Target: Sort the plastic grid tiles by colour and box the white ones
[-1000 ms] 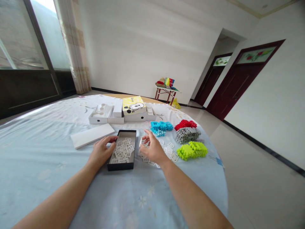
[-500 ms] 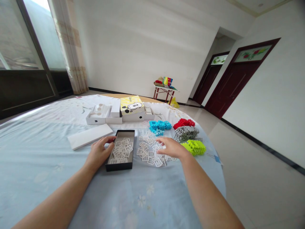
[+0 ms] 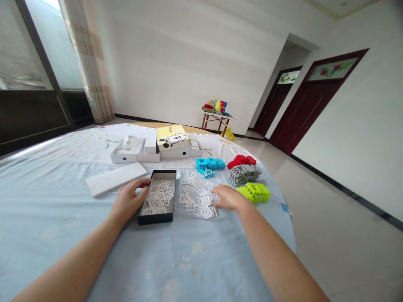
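Observation:
A shallow black box [image 3: 144, 218] lies in front of me on the pale blue tablecloth and holds several white square plastic pieces [image 3: 159, 197]. My left hand [image 3: 128, 200] rests against the box's left wall with the fingers on its rim. To the right of the box, more white pieces [image 3: 195, 197] lie spread out on the cloth. My right hand [image 3: 229, 197] lies palm down on the right edge of that spread, fingers curled over some pieces.
Piles of blue [image 3: 209, 164], red [image 3: 241, 161], grey [image 3: 244, 174] and lime green [image 3: 254, 192] pieces lie to the right. A white lid [image 3: 116, 178] lies left of the black box. White boxes [image 3: 135, 150] and a yellow cartoon box [image 3: 172, 136] stand farther back. The table's round edge is close on the right.
My right hand moved from the near left part of the loose white pieces out to their right edge. The left hand stayed on the black box. The view shifted slightly.

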The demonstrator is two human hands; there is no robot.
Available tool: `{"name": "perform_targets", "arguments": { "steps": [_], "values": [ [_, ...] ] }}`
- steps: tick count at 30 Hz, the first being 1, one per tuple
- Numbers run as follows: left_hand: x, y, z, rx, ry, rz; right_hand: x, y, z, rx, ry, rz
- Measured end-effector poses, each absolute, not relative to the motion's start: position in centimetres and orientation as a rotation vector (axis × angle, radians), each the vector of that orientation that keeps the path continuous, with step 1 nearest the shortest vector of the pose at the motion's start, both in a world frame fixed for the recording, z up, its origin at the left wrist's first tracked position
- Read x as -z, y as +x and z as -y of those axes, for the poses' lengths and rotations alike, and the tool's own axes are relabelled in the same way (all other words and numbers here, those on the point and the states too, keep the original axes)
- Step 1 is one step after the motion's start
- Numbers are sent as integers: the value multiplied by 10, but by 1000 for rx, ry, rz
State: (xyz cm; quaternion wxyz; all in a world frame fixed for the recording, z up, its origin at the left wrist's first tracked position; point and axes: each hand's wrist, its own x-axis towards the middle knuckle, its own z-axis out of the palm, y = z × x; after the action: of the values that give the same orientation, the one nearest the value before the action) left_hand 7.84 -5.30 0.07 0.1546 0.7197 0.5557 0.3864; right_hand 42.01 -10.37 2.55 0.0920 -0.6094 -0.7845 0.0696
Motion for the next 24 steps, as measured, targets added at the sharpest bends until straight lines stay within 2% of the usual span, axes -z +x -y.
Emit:
{"name": "perform_targets", "arguments": {
  "steps": [11, 18, 24],
  "values": [
    [1, 77, 52, -1110, 2070, -1582, -27, 394, 89, -290, -1624, 2250],
    [-2, 79, 53, -1119, 2061, -1588, -31, 400, 89, -260, -1631, 2030],
    [-6, 81, 57, -1123, 2038, -1594, -44, 391, 91, -318, -1447, 1830]
  ]
}}
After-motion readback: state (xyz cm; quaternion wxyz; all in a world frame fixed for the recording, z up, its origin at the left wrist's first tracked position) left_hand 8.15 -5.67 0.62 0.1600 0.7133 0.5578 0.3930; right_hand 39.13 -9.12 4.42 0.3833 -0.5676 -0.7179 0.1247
